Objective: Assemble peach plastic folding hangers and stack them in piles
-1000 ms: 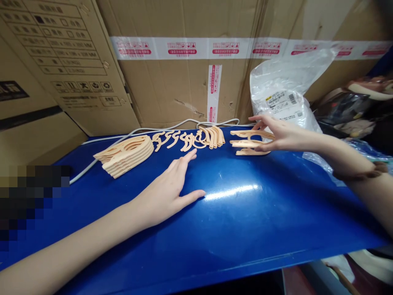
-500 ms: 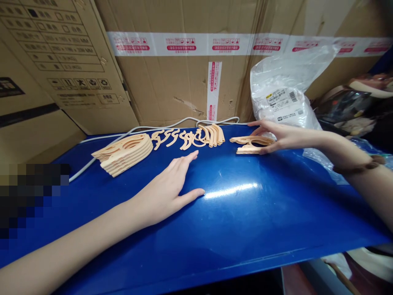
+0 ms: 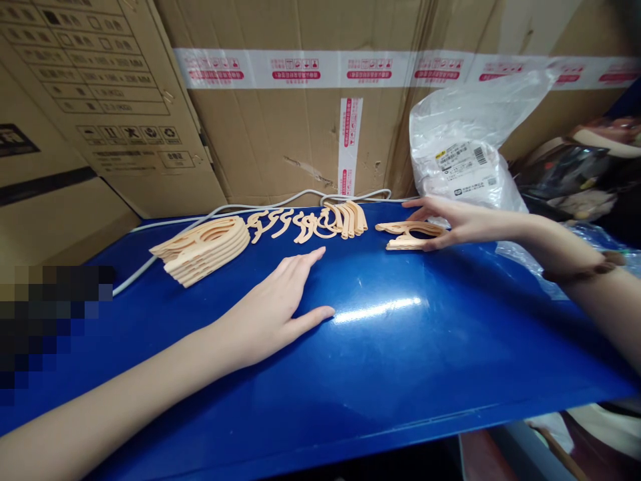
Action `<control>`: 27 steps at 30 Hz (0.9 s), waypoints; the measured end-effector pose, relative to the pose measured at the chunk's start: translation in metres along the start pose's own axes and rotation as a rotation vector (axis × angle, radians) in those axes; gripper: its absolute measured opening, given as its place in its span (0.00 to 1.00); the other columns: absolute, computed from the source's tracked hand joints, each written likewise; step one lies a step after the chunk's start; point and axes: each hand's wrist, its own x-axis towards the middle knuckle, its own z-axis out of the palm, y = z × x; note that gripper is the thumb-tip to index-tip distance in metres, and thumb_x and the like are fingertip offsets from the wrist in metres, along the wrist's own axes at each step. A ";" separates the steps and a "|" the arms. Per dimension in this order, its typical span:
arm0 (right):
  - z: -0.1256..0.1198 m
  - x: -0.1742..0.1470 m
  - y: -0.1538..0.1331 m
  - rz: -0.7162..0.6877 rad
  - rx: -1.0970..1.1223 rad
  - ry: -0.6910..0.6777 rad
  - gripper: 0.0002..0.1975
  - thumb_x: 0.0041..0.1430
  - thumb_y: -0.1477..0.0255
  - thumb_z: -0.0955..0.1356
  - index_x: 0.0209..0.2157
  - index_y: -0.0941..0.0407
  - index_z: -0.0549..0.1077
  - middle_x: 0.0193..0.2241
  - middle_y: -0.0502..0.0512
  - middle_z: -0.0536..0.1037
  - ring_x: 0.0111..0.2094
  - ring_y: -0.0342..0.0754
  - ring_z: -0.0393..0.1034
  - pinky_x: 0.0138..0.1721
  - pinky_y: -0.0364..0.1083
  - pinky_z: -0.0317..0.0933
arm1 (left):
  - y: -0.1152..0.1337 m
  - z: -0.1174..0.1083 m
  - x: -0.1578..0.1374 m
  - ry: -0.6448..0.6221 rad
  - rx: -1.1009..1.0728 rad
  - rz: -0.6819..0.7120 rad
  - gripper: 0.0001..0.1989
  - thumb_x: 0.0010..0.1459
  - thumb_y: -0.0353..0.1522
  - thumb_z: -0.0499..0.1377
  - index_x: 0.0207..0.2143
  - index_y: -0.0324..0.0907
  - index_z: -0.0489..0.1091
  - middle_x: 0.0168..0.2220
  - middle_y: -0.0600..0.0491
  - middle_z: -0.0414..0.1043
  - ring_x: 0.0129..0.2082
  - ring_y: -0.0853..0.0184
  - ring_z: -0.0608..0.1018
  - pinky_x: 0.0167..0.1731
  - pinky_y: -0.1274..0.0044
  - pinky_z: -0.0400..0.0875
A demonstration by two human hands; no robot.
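Note:
My left hand lies flat on the blue tabletop, fingers stretched out and thumb apart, holding nothing. Just beyond its fingertips is a row of small hook-shaped beige pieces, beside a bunch of curved beige strips. On the right, my right hand has its thumb and fingers around the end of a small stack of beige curved pieces resting on the table. They look like parts of folding hangers. A taller stack of similar beige pieces sits at the left.
Large cardboard boxes stand along the back and left. A white cable runs behind the pieces. A clear plastic bag with a label leans behind my right hand, and cluttered items lie at the far right.

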 end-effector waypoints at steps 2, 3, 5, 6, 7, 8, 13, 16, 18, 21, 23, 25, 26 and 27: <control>0.000 0.000 0.000 0.001 -0.007 0.000 0.48 0.52 0.49 0.70 0.67 0.56 0.53 0.57 0.65 0.69 0.58 0.64 0.63 0.59 0.61 0.55 | 0.000 0.000 0.000 0.000 0.001 0.002 0.38 0.65 0.51 0.50 0.68 0.42 0.43 0.67 0.42 0.54 0.66 0.56 0.60 0.65 0.59 0.57; 0.000 0.000 0.000 0.000 -0.008 0.000 0.48 0.52 0.49 0.70 0.67 0.56 0.52 0.57 0.65 0.69 0.58 0.64 0.63 0.59 0.61 0.55 | 0.001 0.000 -0.001 -0.001 0.001 0.004 0.38 0.65 0.51 0.50 0.68 0.41 0.43 0.67 0.42 0.54 0.66 0.56 0.60 0.65 0.59 0.57; 0.000 0.000 -0.001 0.000 -0.007 0.002 0.48 0.52 0.49 0.70 0.67 0.56 0.52 0.57 0.64 0.70 0.58 0.64 0.63 0.59 0.60 0.55 | 0.001 0.000 -0.001 -0.002 0.002 0.007 0.37 0.65 0.51 0.50 0.68 0.41 0.44 0.67 0.42 0.54 0.66 0.56 0.60 0.65 0.59 0.57; 0.000 0.000 -0.002 -0.001 -0.008 0.002 0.48 0.52 0.49 0.70 0.67 0.56 0.52 0.57 0.64 0.70 0.58 0.64 0.63 0.59 0.60 0.54 | 0.001 -0.001 -0.001 -0.003 0.003 0.007 0.37 0.65 0.51 0.50 0.68 0.41 0.44 0.67 0.42 0.54 0.66 0.56 0.60 0.65 0.59 0.57; 0.000 0.000 -0.002 -0.001 -0.010 0.001 0.48 0.53 0.49 0.70 0.67 0.56 0.52 0.57 0.64 0.71 0.58 0.64 0.62 0.59 0.60 0.54 | 0.001 -0.001 -0.001 -0.003 0.004 0.006 0.37 0.65 0.50 0.50 0.68 0.41 0.44 0.67 0.42 0.54 0.66 0.56 0.60 0.65 0.59 0.57; 0.000 0.000 -0.002 0.000 -0.012 0.000 0.48 0.53 0.49 0.70 0.67 0.56 0.52 0.57 0.64 0.71 0.58 0.64 0.62 0.59 0.60 0.54 | 0.001 -0.001 -0.001 -0.005 0.004 0.005 0.37 0.65 0.50 0.50 0.68 0.40 0.45 0.67 0.42 0.54 0.66 0.56 0.60 0.65 0.59 0.56; 0.001 -0.001 -0.004 0.020 -0.011 -0.012 0.47 0.53 0.48 0.69 0.67 0.54 0.52 0.58 0.64 0.69 0.59 0.63 0.61 0.60 0.60 0.53 | 0.000 -0.002 -0.001 -0.008 0.012 0.007 0.37 0.65 0.51 0.50 0.68 0.40 0.44 0.67 0.43 0.53 0.66 0.57 0.59 0.65 0.60 0.56; 0.001 -0.001 -0.006 0.038 -0.004 -0.018 0.49 0.52 0.48 0.70 0.68 0.54 0.51 0.58 0.64 0.69 0.59 0.63 0.61 0.59 0.59 0.54 | 0.000 -0.002 -0.001 -0.009 0.019 0.012 0.37 0.65 0.51 0.50 0.68 0.40 0.44 0.67 0.42 0.53 0.66 0.57 0.60 0.65 0.60 0.57; 0.002 -0.001 -0.008 0.034 0.002 -0.032 0.48 0.52 0.49 0.70 0.67 0.55 0.51 0.58 0.64 0.70 0.59 0.63 0.62 0.59 0.59 0.55 | 0.001 -0.001 -0.001 -0.010 0.021 0.012 0.38 0.65 0.51 0.50 0.68 0.40 0.44 0.67 0.42 0.53 0.66 0.57 0.59 0.65 0.60 0.56; 0.001 -0.001 -0.011 0.029 0.002 -0.038 0.48 0.53 0.49 0.70 0.67 0.57 0.51 0.59 0.65 0.70 0.60 0.64 0.62 0.59 0.59 0.56 | 0.001 -0.002 -0.002 -0.017 0.020 0.010 0.38 0.65 0.51 0.49 0.68 0.40 0.44 0.68 0.42 0.53 0.67 0.57 0.58 0.65 0.60 0.55; 0.001 -0.001 -0.012 0.036 -0.001 -0.032 0.49 0.53 0.49 0.70 0.67 0.58 0.52 0.59 0.66 0.70 0.59 0.65 0.62 0.59 0.60 0.57 | 0.001 -0.002 -0.002 -0.018 0.021 0.008 0.38 0.65 0.51 0.49 0.68 0.40 0.44 0.68 0.43 0.52 0.67 0.58 0.58 0.66 0.60 0.55; 0.002 -0.001 -0.014 0.046 0.006 -0.028 0.48 0.52 0.49 0.70 0.67 0.58 0.53 0.59 0.66 0.70 0.59 0.66 0.62 0.59 0.60 0.57 | 0.001 -0.002 -0.002 -0.018 0.022 0.007 0.38 0.65 0.51 0.49 0.68 0.40 0.44 0.68 0.43 0.52 0.67 0.58 0.58 0.66 0.60 0.55; 0.002 -0.001 -0.014 0.050 0.015 -0.025 0.48 0.52 0.49 0.71 0.67 0.58 0.54 0.58 0.65 0.70 0.59 0.66 0.62 0.59 0.60 0.58 | 0.001 -0.002 -0.002 -0.019 0.022 0.008 0.38 0.65 0.51 0.49 0.68 0.39 0.45 0.68 0.43 0.52 0.67 0.58 0.58 0.66 0.60 0.55; 0.002 -0.001 -0.014 0.052 0.026 -0.022 0.47 0.52 0.50 0.71 0.67 0.57 0.54 0.58 0.64 0.71 0.59 0.66 0.62 0.59 0.60 0.58 | 0.001 -0.001 -0.002 -0.020 0.021 0.008 0.38 0.65 0.51 0.49 0.68 0.39 0.45 0.68 0.43 0.52 0.67 0.58 0.58 0.66 0.60 0.55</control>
